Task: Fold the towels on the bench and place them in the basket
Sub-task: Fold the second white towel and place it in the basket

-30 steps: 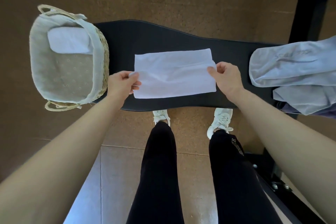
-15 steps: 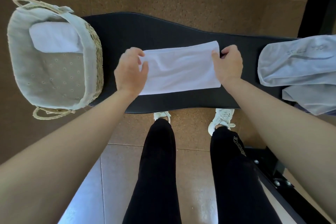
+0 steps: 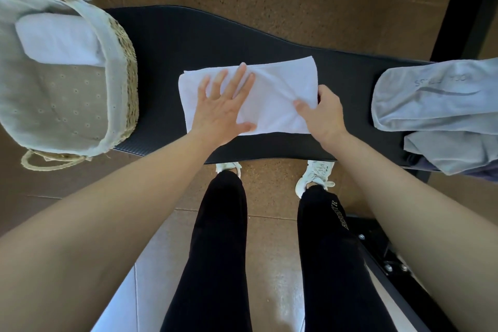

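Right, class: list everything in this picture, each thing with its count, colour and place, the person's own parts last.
Bench: one, black, across the middle.
Basket: one, straw with pale lining, bench's left end.
Folded towel: one, white, inside the basket.
Towel: one, white, bench centre, under both hands.
Grey towels: at least two, piled at bench's right end.
Shoes: two, white, beside the bench.
Legs: two, black trousers, below the bench.
Left hand: one, flat on the towel.
Right hand: one, pinches the towel's right edge.
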### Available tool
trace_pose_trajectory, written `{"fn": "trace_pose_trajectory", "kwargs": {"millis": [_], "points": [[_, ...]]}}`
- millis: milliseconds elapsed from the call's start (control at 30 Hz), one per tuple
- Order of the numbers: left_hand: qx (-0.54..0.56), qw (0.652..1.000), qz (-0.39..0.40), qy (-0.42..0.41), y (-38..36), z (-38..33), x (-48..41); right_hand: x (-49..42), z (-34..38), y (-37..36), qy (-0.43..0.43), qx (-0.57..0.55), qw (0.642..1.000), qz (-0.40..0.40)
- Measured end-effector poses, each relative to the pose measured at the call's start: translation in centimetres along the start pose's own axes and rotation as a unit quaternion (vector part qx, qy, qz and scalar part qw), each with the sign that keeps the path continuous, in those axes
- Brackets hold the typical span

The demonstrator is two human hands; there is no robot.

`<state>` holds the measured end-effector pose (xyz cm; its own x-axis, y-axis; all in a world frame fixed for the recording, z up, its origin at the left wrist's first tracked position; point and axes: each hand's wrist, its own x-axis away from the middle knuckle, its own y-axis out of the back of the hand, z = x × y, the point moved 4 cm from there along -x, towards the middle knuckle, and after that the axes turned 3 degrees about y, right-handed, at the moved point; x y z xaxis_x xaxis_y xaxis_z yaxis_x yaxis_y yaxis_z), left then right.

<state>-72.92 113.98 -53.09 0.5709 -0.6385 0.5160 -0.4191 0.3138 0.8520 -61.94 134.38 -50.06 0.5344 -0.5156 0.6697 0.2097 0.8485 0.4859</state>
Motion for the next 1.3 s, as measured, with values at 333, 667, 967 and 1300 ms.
{"fn": "trace_pose_trajectory", "kwargs": {"millis": [333, 667, 967, 1300], "points": [[0.125, 0.990, -0.025, 0.066, 1.2, -2.7, 0.1, 2.9, 6.9, -0.9, 0.149, 0.046, 0.987, 0.038], [0.431, 0.870, -0.030, 0.238, -1.7, 6.3, 8.2, 4.8, 9.2, -7.7, 0.169, 0.094, 0.977, 0.094], [0.571, 0.791, 0.038, 0.218, -3.3, 6.9, 8.3, 5.4, 7.4, -15.3, 0.186, 0.141, 0.962, 0.143], [0.431, 0.842, -0.183, 0.268, -0.6, 9.4, 9.7, 6.3, 5.4, -15.4, 0.207, 0.131, 0.949, 0.201]]}}
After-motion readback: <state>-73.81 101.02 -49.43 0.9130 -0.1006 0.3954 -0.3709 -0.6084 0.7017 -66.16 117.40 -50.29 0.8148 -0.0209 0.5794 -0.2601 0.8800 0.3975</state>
